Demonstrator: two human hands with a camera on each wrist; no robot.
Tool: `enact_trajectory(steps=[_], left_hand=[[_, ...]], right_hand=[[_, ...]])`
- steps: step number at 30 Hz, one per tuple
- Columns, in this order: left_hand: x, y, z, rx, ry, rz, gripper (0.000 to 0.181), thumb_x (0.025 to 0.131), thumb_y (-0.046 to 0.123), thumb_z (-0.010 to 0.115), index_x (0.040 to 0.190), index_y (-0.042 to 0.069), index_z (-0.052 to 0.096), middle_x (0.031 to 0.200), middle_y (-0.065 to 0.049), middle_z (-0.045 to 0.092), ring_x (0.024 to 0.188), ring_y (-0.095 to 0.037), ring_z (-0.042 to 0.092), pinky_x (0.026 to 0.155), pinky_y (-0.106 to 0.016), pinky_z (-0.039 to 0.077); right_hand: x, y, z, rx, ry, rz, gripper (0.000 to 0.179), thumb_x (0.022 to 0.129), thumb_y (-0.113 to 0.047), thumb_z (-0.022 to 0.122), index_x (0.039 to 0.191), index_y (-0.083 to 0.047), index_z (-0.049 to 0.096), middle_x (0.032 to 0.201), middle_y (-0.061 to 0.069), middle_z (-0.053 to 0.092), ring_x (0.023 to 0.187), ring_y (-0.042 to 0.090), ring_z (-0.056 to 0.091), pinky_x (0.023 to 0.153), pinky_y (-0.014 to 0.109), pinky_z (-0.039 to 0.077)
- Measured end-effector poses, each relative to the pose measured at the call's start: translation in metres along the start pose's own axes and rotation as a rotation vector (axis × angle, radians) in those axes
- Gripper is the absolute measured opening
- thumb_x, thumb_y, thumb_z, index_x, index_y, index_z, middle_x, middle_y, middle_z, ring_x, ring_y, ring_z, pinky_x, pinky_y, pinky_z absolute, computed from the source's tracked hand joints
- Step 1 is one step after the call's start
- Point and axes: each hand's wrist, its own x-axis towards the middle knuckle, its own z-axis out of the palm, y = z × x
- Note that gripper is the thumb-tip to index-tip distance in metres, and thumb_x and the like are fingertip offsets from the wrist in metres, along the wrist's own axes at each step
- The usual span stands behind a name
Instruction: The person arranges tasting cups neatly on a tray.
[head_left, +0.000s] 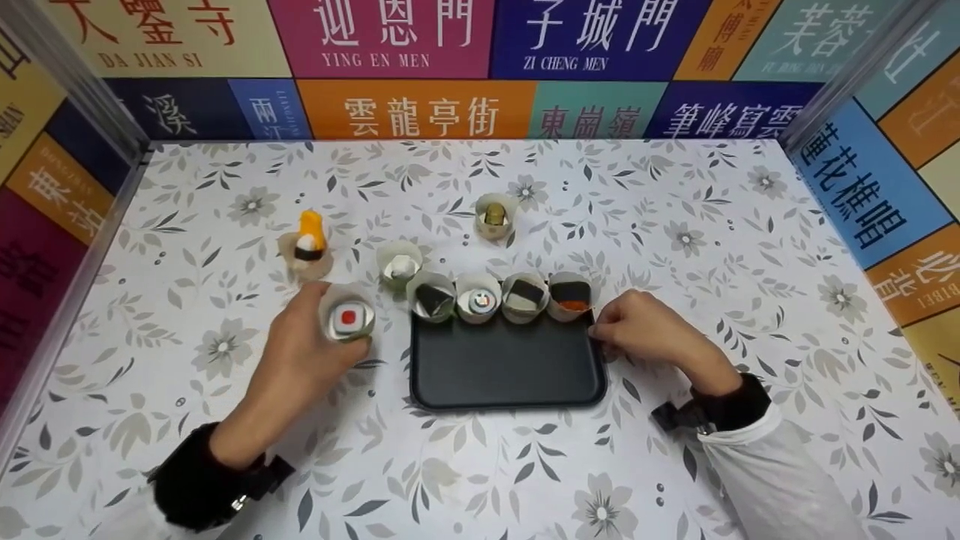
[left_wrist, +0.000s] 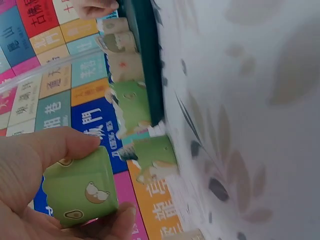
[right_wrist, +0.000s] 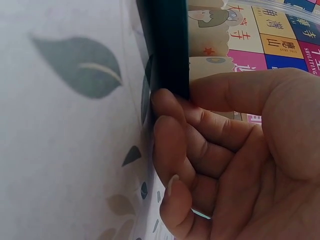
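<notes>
While the right hand (head_left: 646, 326) pinches the tray (head_left: 510, 367) by its right edge, seemingly to steady it | left hand (head_left: 301, 336) grips the green cup (left_wrist: 80, 185) mouth up, left of the tray, likely against spilling

Facing me, a back panel (head_left: 510, 90) is rising at the far edge of the white tabletop (head_left: 480, 465), its magenta, purple, orange and teal blocks bearing Chinese lettering (head_left: 421, 116). A left panel (head_left: 60, 180) and a right panel (head_left: 862, 187) are flanking it. Corner strips (head_left: 844, 75) are running between them. A grey floral print (head_left: 602, 514) is covering the tabletop.
</notes>
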Motion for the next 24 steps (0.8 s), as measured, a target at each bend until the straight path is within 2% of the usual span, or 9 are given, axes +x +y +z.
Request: enact_trajectory(steps=[8,12,16,24], left_hand=[[-0.005,0.019,0.023,-0.076,0.035,0.124,0.063,0.074,0.002,0.085,0.131,0.001,0.059,0.119,-0.01,0.067,0.108,-0.026,0.063,0.094,-0.042,0.051],[-0.007,0.031,0.035,-0.087,0.019,0.156,0.065,0.073,0.003,0.087,0.132,0.002,0.059,0.119,-0.008,0.068,0.108,-0.025,0.064,0.095,-0.042,0.051],[-0.007,0.041,0.048,-0.113,-0.009,0.192,0.068,0.072,0.002,0.088,0.133,0.002,0.058,0.12,-0.007,0.068,0.108,-0.023,0.064,0.096,-0.039,0.052],[-0.005,0.058,0.069,-0.112,-0.054,0.262,0.063,0.074,0.004,0.088,0.131,0.003,0.06,0.116,-0.006,0.067,0.104,-0.022,0.065,0.093,-0.04,0.053]], right_hand=[[-0.001,0.0,0.0,0.019,0.001,-0.005,0.024,0.095,-0.015,0.066,0.073,-0.009,0.075,0.064,0.003,0.068,0.047,0.011,0.054,0.046,0.026,0.043],[-0.001,-0.001,0.0,0.019,0.002,-0.018,0.025,0.095,-0.015,0.066,0.072,-0.008,0.075,0.064,0.003,0.068,0.048,0.012,0.055,0.047,0.027,0.045],[-0.001,-0.001,0.0,0.031,-0.003,0.002,0.025,0.095,-0.016,0.067,0.073,-0.008,0.075,0.064,0.004,0.068,0.048,0.012,0.055,0.046,0.027,0.045],[-0.001,-0.001,0.0,0.028,-0.006,0.004,0.025,0.095,-0.017,0.066,0.073,-0.009,0.075,0.064,0.004,0.068,0.047,0.013,0.056,0.046,0.027,0.045]])
